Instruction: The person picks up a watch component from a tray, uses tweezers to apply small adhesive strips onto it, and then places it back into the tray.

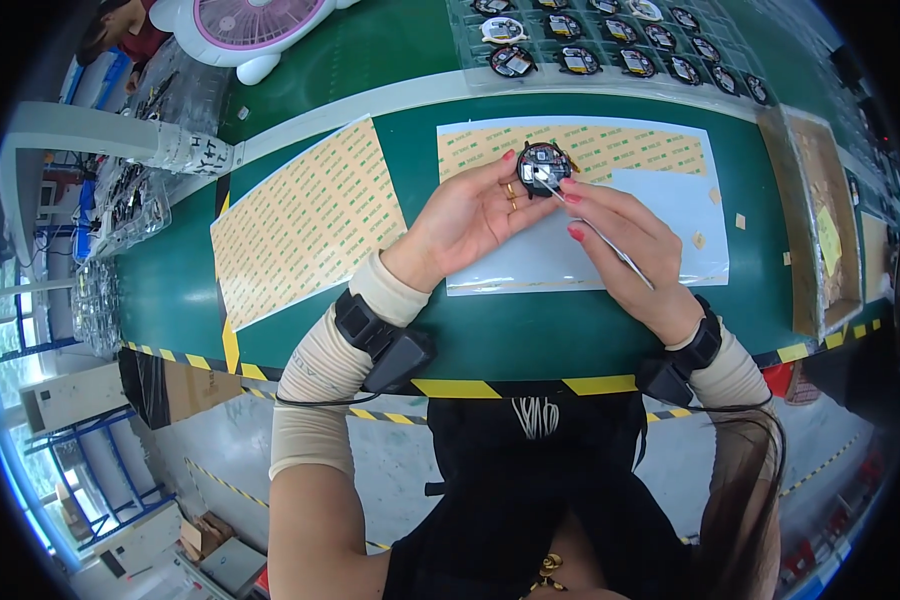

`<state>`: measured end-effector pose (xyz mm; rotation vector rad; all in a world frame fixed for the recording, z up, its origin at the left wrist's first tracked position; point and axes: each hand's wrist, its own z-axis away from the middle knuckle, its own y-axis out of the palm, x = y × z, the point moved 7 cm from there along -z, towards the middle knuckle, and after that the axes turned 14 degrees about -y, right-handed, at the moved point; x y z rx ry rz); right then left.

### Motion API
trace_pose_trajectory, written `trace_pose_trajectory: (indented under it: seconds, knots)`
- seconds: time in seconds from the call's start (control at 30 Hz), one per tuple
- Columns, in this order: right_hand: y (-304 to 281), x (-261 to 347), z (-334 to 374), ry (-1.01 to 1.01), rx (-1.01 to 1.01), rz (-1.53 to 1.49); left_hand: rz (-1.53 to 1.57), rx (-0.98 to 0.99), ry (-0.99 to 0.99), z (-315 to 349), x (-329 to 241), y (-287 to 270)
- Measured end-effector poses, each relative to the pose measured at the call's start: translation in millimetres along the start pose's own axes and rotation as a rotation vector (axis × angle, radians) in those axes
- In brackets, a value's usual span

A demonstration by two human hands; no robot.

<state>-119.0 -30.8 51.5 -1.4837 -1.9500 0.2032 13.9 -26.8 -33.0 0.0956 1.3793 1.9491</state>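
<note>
Between the fingers of my left hand (470, 215) rests a round black watch case (544, 158), its inner electronics facing up. My right hand (635, 245) pinches a slim metal tweezers-like tool (615, 250), whose tip reaches the middle of the case. Whether the tip grips anything is too small to tell. Beneath both hands lies a sheet of adhesive stickers (490, 145); its upper part carries tan pieces with green print, while the lower part is bare pale backing. A second, full sticker sheet (310, 215) lies to the left.
Trays of similar round watch cases (620, 45) stand at the back right. An open cardboard box (815, 230) is at the right edge, with loose tan pieces (740, 221) near it. A pink and white fan (255, 25) stands at the back left. Another person (130, 35) sits beyond.
</note>
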Motion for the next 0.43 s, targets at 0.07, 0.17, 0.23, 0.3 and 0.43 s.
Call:
trace_pose_trajectory:
  seconds: [0.07,0.17,0.23,0.3,0.43]
  knots:
    - [-0.8,-0.6,0.1,0.002,-0.019,-0.003,0.003,0.011,-0.005,-0.4,0.5,-1.0]
    - [-0.2,-2.0,-0.5,-0.005,-0.016,-0.009,0.008,0.034,-0.016,-0.5,1.0,0.0]
    - [-0.2,-4.0,1.2,0.009,-0.018,-0.024,0.0,0.033,-0.012,0.0,1.6,1.3]
    - [0.0,-7.0,3.1,0.04,-0.018,-0.061,-0.008,0.034,-0.01,0.1,1.6,2.5]
    - [1.3,-9.9,5.2,0.075,-0.001,-0.102,-0.016,0.011,-0.011,0.4,1.5,1.9]
